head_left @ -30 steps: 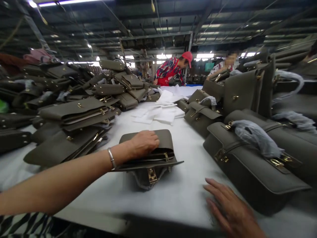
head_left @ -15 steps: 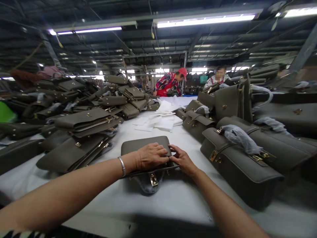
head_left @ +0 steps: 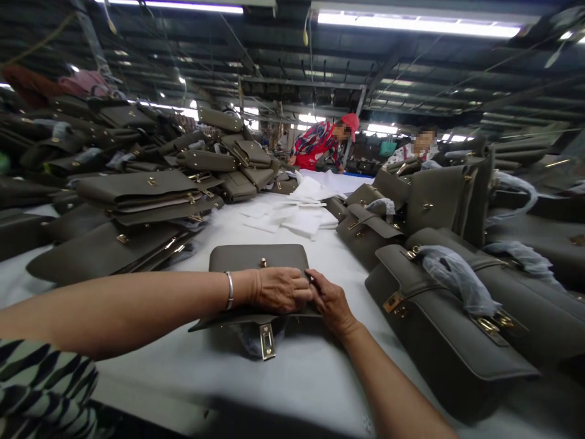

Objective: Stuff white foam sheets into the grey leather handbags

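Observation:
An olive-grey leather handbag (head_left: 256, 259) lies flat on the white table (head_left: 297, 372) in front of me, its flap toward me with a gold clasp (head_left: 267, 340) hanging at the near edge. My left hand (head_left: 280, 289) rests on the bag's near right part, fingers curled down over it. My right hand (head_left: 329, 300) meets it at the bag's right edge, fingers bent and pressed on the leather. A silver bangle (head_left: 229, 290) circles my left wrist.
Piles of the same olive bags (head_left: 137, 201) fill the left side. Larger stuffed bags (head_left: 439, 317) line the right. White paper sheets (head_left: 297, 213) lie mid-table. Two other people (head_left: 322, 140) work at the far end.
My right hand came up from the near table edge to the bag's right side, beside my left hand. The bag has turned slightly and its top stud now shows.

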A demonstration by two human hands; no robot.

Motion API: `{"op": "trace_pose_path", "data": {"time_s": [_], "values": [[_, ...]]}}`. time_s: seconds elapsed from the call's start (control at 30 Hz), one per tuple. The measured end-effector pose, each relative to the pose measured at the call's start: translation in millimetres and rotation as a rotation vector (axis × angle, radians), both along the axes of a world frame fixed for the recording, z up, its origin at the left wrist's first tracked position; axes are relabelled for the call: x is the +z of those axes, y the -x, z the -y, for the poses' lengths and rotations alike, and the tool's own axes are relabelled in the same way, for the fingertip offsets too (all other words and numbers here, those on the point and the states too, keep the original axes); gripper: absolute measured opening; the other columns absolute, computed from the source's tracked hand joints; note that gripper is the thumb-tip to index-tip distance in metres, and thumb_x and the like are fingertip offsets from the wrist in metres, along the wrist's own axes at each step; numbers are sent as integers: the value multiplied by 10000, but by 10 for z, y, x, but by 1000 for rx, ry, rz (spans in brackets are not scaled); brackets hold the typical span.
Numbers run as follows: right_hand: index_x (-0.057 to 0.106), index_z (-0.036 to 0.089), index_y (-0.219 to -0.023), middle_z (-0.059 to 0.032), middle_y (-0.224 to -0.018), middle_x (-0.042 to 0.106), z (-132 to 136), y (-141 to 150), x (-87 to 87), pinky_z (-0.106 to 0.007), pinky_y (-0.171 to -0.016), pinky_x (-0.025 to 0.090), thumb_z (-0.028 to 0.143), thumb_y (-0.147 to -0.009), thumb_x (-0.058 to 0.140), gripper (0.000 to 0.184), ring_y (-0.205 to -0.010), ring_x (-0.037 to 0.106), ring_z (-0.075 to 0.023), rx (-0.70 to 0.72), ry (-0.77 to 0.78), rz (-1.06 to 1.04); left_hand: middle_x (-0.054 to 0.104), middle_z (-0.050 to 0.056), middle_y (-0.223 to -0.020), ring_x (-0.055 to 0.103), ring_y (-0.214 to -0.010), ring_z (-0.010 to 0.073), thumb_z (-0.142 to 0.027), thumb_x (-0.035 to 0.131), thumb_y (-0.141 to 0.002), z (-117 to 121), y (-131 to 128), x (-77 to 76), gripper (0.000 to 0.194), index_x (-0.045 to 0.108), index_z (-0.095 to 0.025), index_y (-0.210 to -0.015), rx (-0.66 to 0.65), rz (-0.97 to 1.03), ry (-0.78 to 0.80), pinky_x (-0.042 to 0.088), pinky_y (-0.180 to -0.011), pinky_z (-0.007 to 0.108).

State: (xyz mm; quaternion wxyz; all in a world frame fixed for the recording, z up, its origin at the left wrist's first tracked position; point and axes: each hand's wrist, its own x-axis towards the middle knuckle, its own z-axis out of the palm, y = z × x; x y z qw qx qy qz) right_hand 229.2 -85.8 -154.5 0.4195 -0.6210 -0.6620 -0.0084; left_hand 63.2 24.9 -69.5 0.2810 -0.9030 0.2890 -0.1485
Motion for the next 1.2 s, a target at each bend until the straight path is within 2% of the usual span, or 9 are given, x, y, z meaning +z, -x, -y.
{"op": "trace_pose_path", "data": {"time_s": [0.17, 0.33, 0.47, 0.63, 0.8, 0.93, 1.07, 1.13, 1.2], "values": [[576, 173, -1110, -31, -835, 657, -50, 81, -2, -262, -700, 485, 216, -842, 434, 307, -662, 615, -151, -132, -68, -13, 587, 40, -653, 523, -555, 178, -194, 523, -860, 41, 128, 29, 115, 555, -163, -753, 219, -6, -9, 289, -497, 342], [616, 190, -1000, -2, -737, 647, -24, 170, 61, -237, -620, 437, 202, -794, 435, 275, -563, 567, -121, -280, -154, -29, 604, 48, -674, 541, -585, 187, -204, 571, -828, 31, 329, 4, 92, 549, -180, -742, 228, -73, 15, 289, -494, 331], [630, 186, -929, 33, -599, 593, 30, 99, 102, -233, -567, 406, 242, -755, 458, 251, -494, 529, -115, -411, -192, -85, 596, 34, -662, 533, -597, 186, -173, 594, -803, -147, 692, 85, 101, 543, -188, -717, 302, -111, 8, 315, -512, 332], [620, 187, -937, 45, -586, 572, 56, 87, 125, -226, -559, 399, 277, -760, 474, 246, -483, 508, -105, -363, -170, -125, 598, 22, -735, 534, -647, 183, -163, 562, -807, -371, 1146, 154, 66, 533, -199, -759, 435, -139, 47, 369, -573, 343], [616, 194, -942, 34, -615, 575, 30, 167, 154, -241, -587, 404, 306, -762, 474, 256, -516, 516, -119, -359, -128, -176, 601, 27, -781, 544, -708, 171, -180, 477, -854, -462, 1262, 137, 115, 540, -196, -759, 590, -87, 233, 388, -623, 311], [602, 207, -954, 43, -607, 570, 32, 60, 122, -253, -610, 401, 333, -754, 492, 261, -534, 532, -127, -411, -73, -209, 620, 24, -885, 570, -807, 168, -205, 463, -850, -455, 1254, -12, 133, 592, -217, -876, 763, -37, 545, 407, -685, 277], [583, 208, -959, 42, -623, 577, 57, -88, 37, -259, -635, 404, 341, -745, 511, 261, -569, 547, -132, -420, -32, -245, 612, 23, -741, 567, -692, 176, -261, 527, -785, -469, 1286, -312, 151, 584, -198, -660, 966, 19, 693, 409, -639, 286], [578, 201, -969, 35, -641, 581, 88, -115, 6, -257, -624, 409, 352, -751, 521, 271, -573, 541, -132, -358, 12, -275, 615, 17, -718, 571, -681, 168, -248, 506, -791, -507, 1297, -433, 155, 584, -197, -667, 1026, 95, 746, 418, -635, 276], [587, 191, -982, 25, -655, 586, 144, -123, 8, -252, -604, 415, 367, -753, 538, 294, -581, 541, -134, -247, 103, -305, 633, 17, -796, 587, -744, 158, -230, 452, -826, -568, 1282, -488, 163, 603, -203, -772, 1080, 213, 812, 437, -674, 265]]}}
